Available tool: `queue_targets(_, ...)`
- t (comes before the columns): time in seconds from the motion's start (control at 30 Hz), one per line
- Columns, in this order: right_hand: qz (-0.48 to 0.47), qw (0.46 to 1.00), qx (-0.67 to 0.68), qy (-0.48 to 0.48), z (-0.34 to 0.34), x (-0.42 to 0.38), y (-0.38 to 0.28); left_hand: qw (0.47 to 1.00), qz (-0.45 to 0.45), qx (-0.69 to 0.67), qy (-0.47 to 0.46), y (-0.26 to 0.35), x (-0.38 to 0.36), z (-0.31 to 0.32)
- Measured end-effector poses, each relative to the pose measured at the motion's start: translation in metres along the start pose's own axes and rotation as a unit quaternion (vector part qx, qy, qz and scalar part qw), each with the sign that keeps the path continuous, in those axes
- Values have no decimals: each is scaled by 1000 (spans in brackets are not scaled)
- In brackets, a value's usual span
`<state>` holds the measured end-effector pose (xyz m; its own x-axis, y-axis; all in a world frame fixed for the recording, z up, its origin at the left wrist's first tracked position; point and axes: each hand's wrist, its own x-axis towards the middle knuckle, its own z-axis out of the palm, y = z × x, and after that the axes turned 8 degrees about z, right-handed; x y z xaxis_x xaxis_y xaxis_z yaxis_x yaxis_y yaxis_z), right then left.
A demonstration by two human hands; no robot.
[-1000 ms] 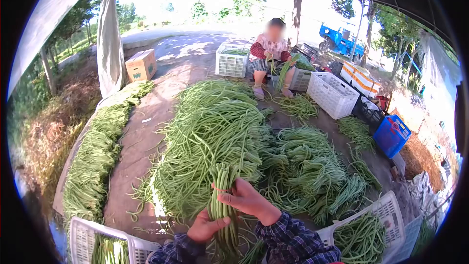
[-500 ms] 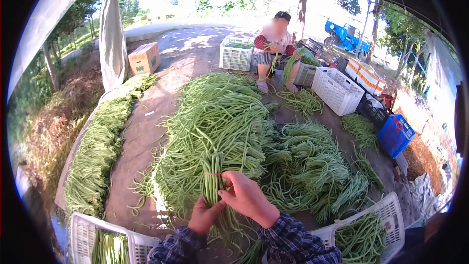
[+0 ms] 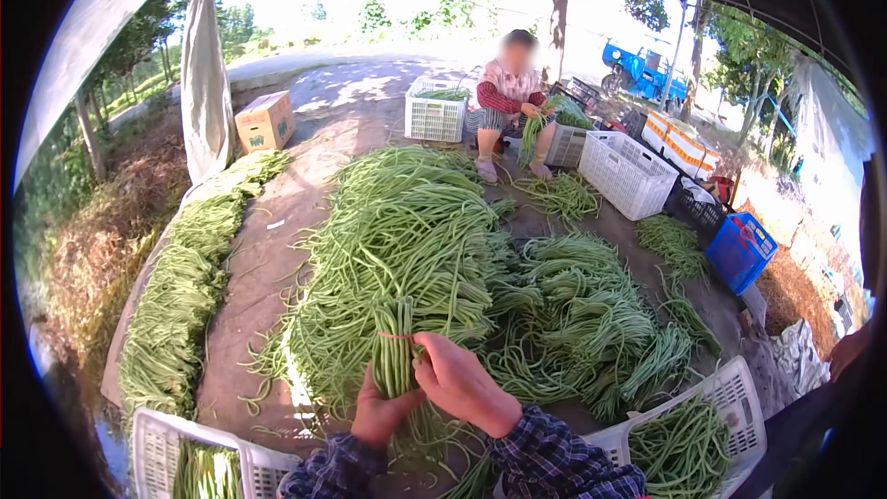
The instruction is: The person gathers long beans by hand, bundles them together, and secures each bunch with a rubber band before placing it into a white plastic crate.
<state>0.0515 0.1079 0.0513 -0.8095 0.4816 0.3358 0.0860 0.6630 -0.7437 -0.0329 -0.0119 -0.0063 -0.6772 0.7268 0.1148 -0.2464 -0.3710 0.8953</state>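
Observation:
A bundle of long green beans (image 3: 396, 346) stands upright in front of me, tied near its top with a thin red band. My left hand (image 3: 379, 414) grips the bundle lower down. My right hand (image 3: 462, 383) rests against the bundle's right side, fingers near the band. Beyond the bundle lies a big heap of loose long beans (image 3: 407, 240) on the ground.
White crates with beans stand at lower left (image 3: 162, 453) and lower right (image 3: 739, 407). A row of bundled beans (image 3: 185, 286) runs along the left. A seated person (image 3: 508, 97) sorts beans at the back among white crates (image 3: 628, 176), a blue crate (image 3: 744, 254) and a cardboard box (image 3: 265, 122).
The bundle has shifted slightly left and lower; both hands stay on it, the right hand's fingers moving around the red band. The seated person has lowered their bunch of beans.

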Motion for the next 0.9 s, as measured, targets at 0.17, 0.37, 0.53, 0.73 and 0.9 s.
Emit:
queue_targets(0.17, -2, 998, -50, 28, -2, -1, -8, 994, 105, 27, 12, -8, 4, 7)
queue_targets(0.37, -29, 994, -101, 32, 16, -8, 1, 983, 161, 46, 72, -30, 13, -5)
queue_targets(0.53, -22, 996, -88, -25, 14, -15, 10, 974, 137, 38, 175, -1, 27, -14)
queue_targets(0.73, 91, 983, 139, -78, -12, -26, 35, 968, 96, -55, 225, 35, 25, -51)
queue_targets(0.9, 112, 896, 427, 50, -44, -16, 30, 988, 68, 30, 133, 31, 3, -33)
